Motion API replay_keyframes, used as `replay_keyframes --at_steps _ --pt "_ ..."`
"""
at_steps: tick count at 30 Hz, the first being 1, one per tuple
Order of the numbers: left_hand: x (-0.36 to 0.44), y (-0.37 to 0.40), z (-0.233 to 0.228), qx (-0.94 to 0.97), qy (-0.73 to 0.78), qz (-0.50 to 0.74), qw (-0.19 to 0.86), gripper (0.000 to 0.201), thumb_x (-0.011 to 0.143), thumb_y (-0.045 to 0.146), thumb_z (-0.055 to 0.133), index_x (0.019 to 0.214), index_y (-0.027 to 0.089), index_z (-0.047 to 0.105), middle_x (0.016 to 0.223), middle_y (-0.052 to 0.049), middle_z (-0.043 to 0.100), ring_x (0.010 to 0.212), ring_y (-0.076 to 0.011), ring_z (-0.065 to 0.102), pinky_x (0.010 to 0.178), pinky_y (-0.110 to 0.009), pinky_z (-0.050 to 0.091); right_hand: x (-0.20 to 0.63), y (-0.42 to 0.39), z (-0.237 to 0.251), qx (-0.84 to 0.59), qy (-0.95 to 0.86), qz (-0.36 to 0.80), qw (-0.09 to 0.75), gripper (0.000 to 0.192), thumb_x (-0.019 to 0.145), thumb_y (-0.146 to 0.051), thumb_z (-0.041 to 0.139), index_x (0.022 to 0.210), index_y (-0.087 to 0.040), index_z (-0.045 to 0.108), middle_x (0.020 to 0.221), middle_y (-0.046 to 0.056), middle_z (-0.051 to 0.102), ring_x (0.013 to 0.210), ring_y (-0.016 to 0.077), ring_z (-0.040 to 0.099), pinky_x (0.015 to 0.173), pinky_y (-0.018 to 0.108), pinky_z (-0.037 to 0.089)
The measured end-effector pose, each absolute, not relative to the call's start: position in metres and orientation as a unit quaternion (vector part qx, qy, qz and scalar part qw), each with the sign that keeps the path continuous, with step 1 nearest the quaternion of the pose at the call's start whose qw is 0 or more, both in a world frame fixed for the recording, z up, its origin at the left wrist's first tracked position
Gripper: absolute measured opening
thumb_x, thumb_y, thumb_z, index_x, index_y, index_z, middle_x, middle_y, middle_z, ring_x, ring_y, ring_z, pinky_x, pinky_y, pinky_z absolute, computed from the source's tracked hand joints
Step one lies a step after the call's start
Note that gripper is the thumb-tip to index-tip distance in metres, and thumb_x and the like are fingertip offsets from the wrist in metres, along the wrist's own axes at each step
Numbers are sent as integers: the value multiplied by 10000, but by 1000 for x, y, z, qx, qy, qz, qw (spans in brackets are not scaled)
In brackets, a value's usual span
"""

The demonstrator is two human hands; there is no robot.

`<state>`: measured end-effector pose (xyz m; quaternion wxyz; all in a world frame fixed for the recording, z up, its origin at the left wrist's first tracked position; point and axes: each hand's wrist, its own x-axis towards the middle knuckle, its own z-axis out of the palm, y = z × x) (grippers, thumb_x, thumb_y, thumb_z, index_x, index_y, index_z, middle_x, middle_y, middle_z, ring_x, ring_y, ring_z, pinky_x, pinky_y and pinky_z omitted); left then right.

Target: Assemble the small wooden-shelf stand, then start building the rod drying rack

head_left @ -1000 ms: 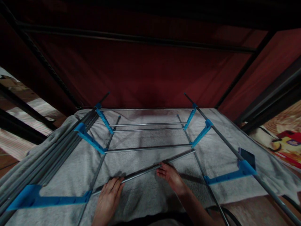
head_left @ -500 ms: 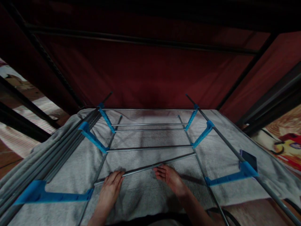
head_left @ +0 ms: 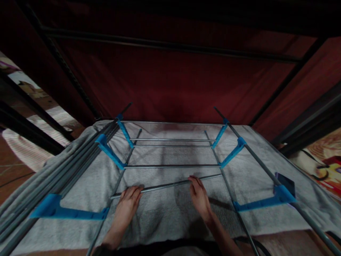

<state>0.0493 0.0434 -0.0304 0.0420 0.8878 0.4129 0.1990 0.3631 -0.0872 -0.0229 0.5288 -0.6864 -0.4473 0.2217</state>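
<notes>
While flat on the towel (head_left: pixel 165 213), left hand (head_left: pixel 128 206) and right hand (head_left: pixel 199 199), fingers outstretched against the rod (head_left: pixel 165 185).

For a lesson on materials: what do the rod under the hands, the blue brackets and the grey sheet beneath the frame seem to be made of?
Rod: probably metal, thin, straight and grey, with a dull sheen along its length.
Blue brackets: likely moulded plastic, in a uniform bright colour with a matt, smooth face.
Grey sheet: cloth, perhaps towel or fleece, with a soft, nappy surface and draped edges.

Home room: drying rack (head_left: pixel 170 166) on grey blanket (head_left: pixel 165 213), patterned rug (head_left: pixel 323 160).
</notes>
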Motion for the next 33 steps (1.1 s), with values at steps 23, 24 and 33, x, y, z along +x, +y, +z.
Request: replay_keyframes --at_steps 23,24,33 --pt "77 50 -22 902 391 174 58 393 989 372 348 1112 207 683 1109 -82 677 1046 -248 604 933 -422 451 385 -84 -34 -721 -614 108 301 218 904 -144 457 1003 -255 616 1039 68 598 990 245 547 905 412 446" --pt "79 51 -23 903 389 173 59 393 990 368 347 1113 204 683 1110 -84 676 1045 -250 604 934 -423 449 387 -84 -34 -723 -612 111 301 213 903 -151 462 1003 -256 619 1036 68 599 986 244 549 903 413 447" --pt "88 51 -26 907 380 170 64 373 997 337 364 1220 198 629 1168 -81 651 1097 -246 575 959 -419 427 397 -86 -34 -720 -607 126 310 189 910 -204 485 997 -258 644 1029 69 622 981 244 557 913 414 434"
